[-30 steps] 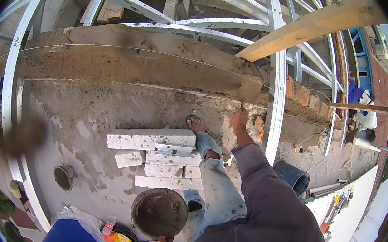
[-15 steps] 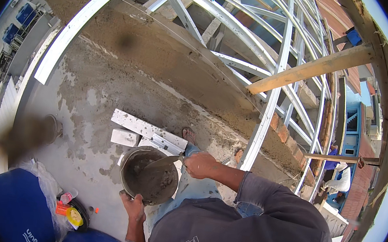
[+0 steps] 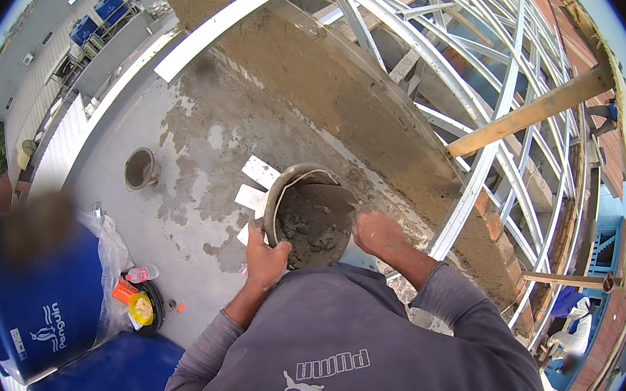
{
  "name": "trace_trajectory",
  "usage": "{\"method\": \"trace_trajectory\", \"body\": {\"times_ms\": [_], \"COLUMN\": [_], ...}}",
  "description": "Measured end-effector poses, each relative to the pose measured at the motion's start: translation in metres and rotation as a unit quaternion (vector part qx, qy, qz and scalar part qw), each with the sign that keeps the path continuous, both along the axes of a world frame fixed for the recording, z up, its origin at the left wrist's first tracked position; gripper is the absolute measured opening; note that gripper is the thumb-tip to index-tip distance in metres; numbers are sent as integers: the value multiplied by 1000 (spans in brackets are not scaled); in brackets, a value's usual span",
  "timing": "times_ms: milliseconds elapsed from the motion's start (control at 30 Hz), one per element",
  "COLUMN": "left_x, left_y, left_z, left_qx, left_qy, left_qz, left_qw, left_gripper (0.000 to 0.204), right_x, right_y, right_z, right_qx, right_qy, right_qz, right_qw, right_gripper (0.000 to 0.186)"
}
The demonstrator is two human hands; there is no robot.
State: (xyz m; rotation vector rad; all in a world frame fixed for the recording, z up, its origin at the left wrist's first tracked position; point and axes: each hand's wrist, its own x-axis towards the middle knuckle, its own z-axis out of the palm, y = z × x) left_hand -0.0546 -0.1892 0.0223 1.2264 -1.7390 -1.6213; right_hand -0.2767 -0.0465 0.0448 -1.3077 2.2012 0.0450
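Note:
My left hand [image 3: 266, 256] grips the left side of a grey bucket [image 3: 292, 174], which holds wet grey mortar [image 3: 304, 237] and is tilted a little. My right hand [image 3: 376, 234] is closed on the handle of a trowel [image 3: 338, 208], its blade down inside the bucket at the right. White blocks [image 3: 257, 174] lie behind the bucket, partly hidden by it. A long wall [image 3: 283, 49] coated in mortar runs diagonally beyond, with bare brick toward its right end.
Metal roof framing [image 3: 494, 162] and a timber beam [image 3: 531, 112] stand above the wall. A small bucket [image 3: 138, 168], large blue tanks [image 3: 30, 310] and a plastic bottle [image 3: 140, 273] are on the left. Co-workers [image 3: 608, 113] are at the far right.
My right hand has come down from the wall with the trowel into the bucket. My left hand has lifted the bucket forward and to its present tilted position. The view has turned.

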Motion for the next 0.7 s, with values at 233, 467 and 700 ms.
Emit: {"method": "trace_trajectory", "body": {"times_ms": [233,467,700], "left_x": [-26,-40,-61], "left_y": [3,7,6], "left_z": [13,-18,-13], "left_qx": [-40,2,172], "left_qy": [-69,-37,83], "left_qz": [-6,27,51], "left_qw": [997,999,980], "left_gripper": [54,49,42], "right_x": [21,-11,-47], "right_y": [12,20,28], "right_z": [-43,-9,-1], "right_qx": [48,137,92], "right_qy": [-279,-501,-521], "right_qz": [-84,-244,-287], "right_qw": [955,819,799], "right_gripper": [51,26,19]}}
